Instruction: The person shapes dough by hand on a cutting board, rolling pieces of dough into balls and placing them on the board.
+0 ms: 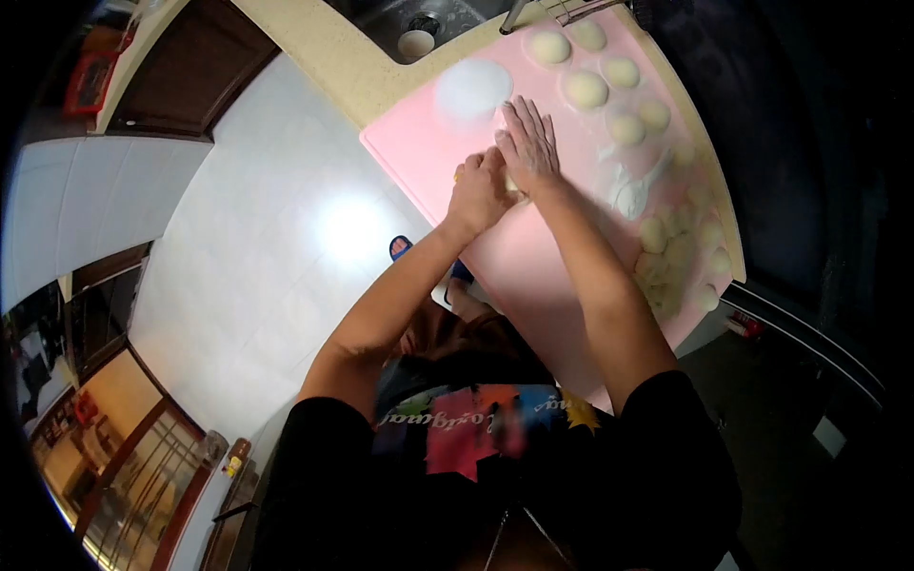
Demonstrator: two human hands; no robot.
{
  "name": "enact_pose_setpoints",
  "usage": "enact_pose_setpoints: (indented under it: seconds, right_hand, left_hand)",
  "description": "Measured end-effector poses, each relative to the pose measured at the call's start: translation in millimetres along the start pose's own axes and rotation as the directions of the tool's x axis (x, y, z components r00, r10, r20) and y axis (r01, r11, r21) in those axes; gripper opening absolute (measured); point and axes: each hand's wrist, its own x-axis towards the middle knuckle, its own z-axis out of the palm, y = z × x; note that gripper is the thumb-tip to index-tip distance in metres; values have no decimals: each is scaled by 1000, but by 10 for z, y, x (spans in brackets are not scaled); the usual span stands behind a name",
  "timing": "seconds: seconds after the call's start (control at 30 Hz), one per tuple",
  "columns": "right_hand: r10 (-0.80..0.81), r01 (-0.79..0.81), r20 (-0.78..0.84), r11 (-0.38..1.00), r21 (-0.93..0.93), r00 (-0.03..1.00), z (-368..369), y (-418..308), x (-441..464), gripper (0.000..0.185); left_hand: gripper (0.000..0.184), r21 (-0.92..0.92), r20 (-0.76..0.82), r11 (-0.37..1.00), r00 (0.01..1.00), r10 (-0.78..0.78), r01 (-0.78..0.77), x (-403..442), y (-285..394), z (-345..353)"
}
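Note:
A pink mat [419, 143] lies under both hands. Curled fingers of my left hand [479, 193] close around a small piece of dough [515, 187], mostly hidden by the hands. My right hand [529, 145] is flat with its fingers stretched out, its heel against the same dough and its thumb side beside my left fingers. Several pale round dough balls [586, 89] rest on the mat to the right of the hands. A smear of white flour [629, 198] lies near my right wrist.
Beyond my fingertips is a round white patch [473, 89]; whether flour or glare, I cannot tell. A metal sink [381, 21] with a small bowl [416, 44] is set in the counter [333, 67]. More dough pieces [666, 271] sit in shadow by the mat's right edge.

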Motion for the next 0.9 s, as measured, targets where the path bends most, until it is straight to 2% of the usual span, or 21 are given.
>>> enact_pose_setpoints:
  seconds: [0.07,0.1,0.13,0.17,0.2,0.27,0.3,0.37,0.4,0.47,0.6,0.67,0.7,0.73,0.77,0.83,0.87,0.9]
  right_hand:
    - [-29,32,52,998,-60,998,-133,-62,46,59]
    - [150,-188,115,846,500,982,-276,-186,-10,59]
    - [255,-346,265,369,862,930,-367,-298,-100,59]
    - [312,-288,156,439,851,937,-371,-400,-266,68]
    - [164,-84,-148,896,436,975,-76,-326,-547,57]
    - [369,-368,48,889,273,928,-13,-461,-980,56]
    - [370,-369,51,889,272,928,-26,-462,-964,56]
    - [209,-202,-74,975,86,975,-31,-439,-899,58]
    - [213,-208,-63,974,87,975,-53,-415,-831,58]
    - [132,-132,-68,991,0,989,-35,-241,-436,58]
    - [18,-17,-75,1000,10,997,93,45,54,58]
    - [-43,42,92,999,16,995,105,59,140,56]
    - [-43,-20,160,929,371,986,-29,20,136,58]
    - [118,-350,333,434,830,935,-223,-148,41,61]
    - [112,-357,344,432,828,932,-219,-263,-178,61]
    - [271,-288,107,823,490,956,-36,-391,-694,59]
    - [290,-272,-38,930,248,956,68,-410,-876,58]
    - [246,-230,-76,958,171,966,38,-444,-946,58]
  left_hand:
    - [71,-9,-35,999,999,-40,39,-10,89,22]
    - [71,45,-22,998,999,-35,36,-121,152,42]
    - [71,97,-11,995,999,-31,32,-251,216,58]
    - [75,75,-49,997,998,38,-34,-435,271,91]
    - [75,73,-49,997,998,39,-35,-628,233,187]
    - [88,134,-142,985,981,129,-110,-893,44,391]
    - [88,131,-141,985,982,127,-109,-886,40,327]
    - [88,34,-53,991,989,135,-133,-854,-20,167]
    - [88,30,-47,992,991,125,-124,-793,-18,103]
    - [76,-6,-36,997,997,75,-75,-435,-74,-32]
    - [72,42,9,998,999,42,-42,-50,41,-119]
    - [69,44,-71,979,978,-194,197,-62,243,-132]
    - [72,146,-71,975,984,-161,170,-138,292,-98]
    - [73,158,-107,982,990,-88,105,-264,236,54]
    - [79,123,-109,990,992,-60,73,-424,216,120]
    - [84,116,-155,993,988,16,3,-757,143,291]
    - [84,115,-157,993,988,8,11,-841,94,332]
    - [83,134,-136,990,989,62,-44,-902,105,288]
